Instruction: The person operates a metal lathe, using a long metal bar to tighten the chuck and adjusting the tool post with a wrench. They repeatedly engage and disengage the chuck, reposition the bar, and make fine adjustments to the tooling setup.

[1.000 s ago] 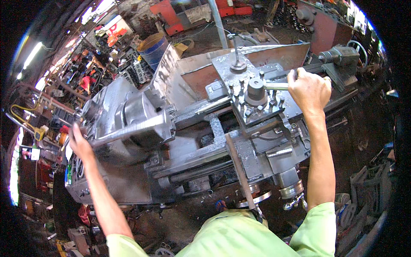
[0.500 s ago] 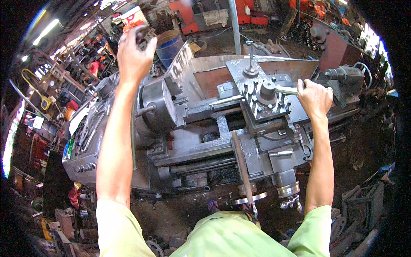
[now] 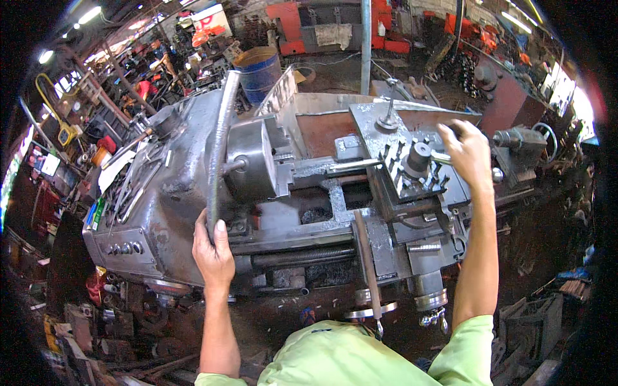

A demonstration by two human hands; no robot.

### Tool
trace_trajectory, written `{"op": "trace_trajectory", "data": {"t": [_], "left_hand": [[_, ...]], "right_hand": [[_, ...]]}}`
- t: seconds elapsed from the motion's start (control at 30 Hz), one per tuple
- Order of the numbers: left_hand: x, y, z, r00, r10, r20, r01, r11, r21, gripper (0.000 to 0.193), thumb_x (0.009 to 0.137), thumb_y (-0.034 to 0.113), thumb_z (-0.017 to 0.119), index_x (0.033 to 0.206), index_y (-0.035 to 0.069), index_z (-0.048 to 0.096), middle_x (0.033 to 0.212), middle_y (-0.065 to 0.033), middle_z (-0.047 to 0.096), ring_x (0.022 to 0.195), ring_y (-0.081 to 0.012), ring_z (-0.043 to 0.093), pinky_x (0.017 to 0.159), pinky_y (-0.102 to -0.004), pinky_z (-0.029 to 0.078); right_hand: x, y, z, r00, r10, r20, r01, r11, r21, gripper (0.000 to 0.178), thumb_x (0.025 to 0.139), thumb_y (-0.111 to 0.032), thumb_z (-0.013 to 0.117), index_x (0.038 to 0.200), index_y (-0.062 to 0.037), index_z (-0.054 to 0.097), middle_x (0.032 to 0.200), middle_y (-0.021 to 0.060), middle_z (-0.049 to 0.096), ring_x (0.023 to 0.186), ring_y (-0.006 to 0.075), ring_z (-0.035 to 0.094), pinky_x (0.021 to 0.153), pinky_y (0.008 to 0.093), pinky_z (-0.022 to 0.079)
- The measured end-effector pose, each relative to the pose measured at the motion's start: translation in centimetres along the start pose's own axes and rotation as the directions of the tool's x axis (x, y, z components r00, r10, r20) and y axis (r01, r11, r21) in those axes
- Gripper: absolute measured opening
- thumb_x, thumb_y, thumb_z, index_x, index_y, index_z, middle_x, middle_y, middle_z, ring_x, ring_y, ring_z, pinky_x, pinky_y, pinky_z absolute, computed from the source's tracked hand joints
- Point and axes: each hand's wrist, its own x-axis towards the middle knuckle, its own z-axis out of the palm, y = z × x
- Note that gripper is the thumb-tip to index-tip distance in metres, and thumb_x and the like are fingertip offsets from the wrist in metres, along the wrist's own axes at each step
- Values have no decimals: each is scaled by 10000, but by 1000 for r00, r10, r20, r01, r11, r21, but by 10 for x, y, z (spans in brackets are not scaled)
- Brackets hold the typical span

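Observation:
My left hand (image 3: 214,257) is closed around the lower end of a long metal bar (image 3: 220,154). The bar stands upright in view, in front of the lathe chuck (image 3: 250,161), and a short round handle juts from the chuck towards it. Over at the tool post (image 3: 420,157), my right hand (image 3: 471,151) lies across the clamping lever (image 3: 441,157), its fingers loosely spread and slightly blurred. The palm hides the lever's middle; a ball knob (image 3: 497,175) shows beyond my wrist. A light metal bar (image 3: 354,165) sticks out of the tool post towards the chuck.
Loose tools (image 3: 132,193) lie on the headstock's left end. A wooden-looking rod (image 3: 368,264) leans over the carriage near the handwheel (image 3: 372,311). The tailstock (image 3: 521,139) stands at the right. Behind the lathe are a blue drum (image 3: 257,74) and a grey post (image 3: 365,45).
My left hand has come down from high by the headstock to the bar's lower end. The lever has swung towards me, and my right hand's fingers have loosened. The view has shifted slightly.

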Motion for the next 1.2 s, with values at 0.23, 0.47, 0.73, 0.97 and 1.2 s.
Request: {"op": "trace_trajectory", "data": {"t": [0.23,0.47,0.73,0.97,1.2], "left_hand": [[6,-5,15,912,-60,-406,-17,983,-184,322,1058,232,477,1145,-38,629,894,-103,644,799,-195,608,744,-327,492],[24,-25,4,893,-70,-444,-63,958,-278,268,1033,159,504,1194,-38,588,822,-61,607,716,-152,560,652,-302,465],[233,-52,-23,927,-161,-339,26,928,-371,288,934,268,683,1002,-11,711,697,-11,609,554,-104,508,515,-273,418],[281,117,71,854,472,218,-473,880,-50,365,862,363,740,1081,71,735,993,-125,749,906,-215,703,816,-362,541],[174,130,53,792,609,-46,-608,777,-162,436,909,301,674,1257,48,601,1118,-209,657,1021,-365,634,915,-415,501]], "right_hand": [[46,-229,36,833,-477,-282,553,748,368,488,922,-506,615,1117,-67,703,1046,209,661,1049,371,645,911,462,520],[73,-290,83,888,-410,209,178,725,665,406,853,-334,542,850,36,711,1017,294,679,1026,456,659,936,468,521],[-106,-163,73,824,-457,335,36,633,773,454,1011,-327,543,720,5,648,608,214,583,500,329,515,561,444,457],[-179,-251,130,545,-693,473,-80,519,851,406,991,-342,568,866,26,687,789,284,630,752,431,633,701,500,511],[-153,-280,131,523,-655,545,189,713,676,272,842,-283,698,1003,-66,729,982,245,705,946,438,680,812,527,556]]}}
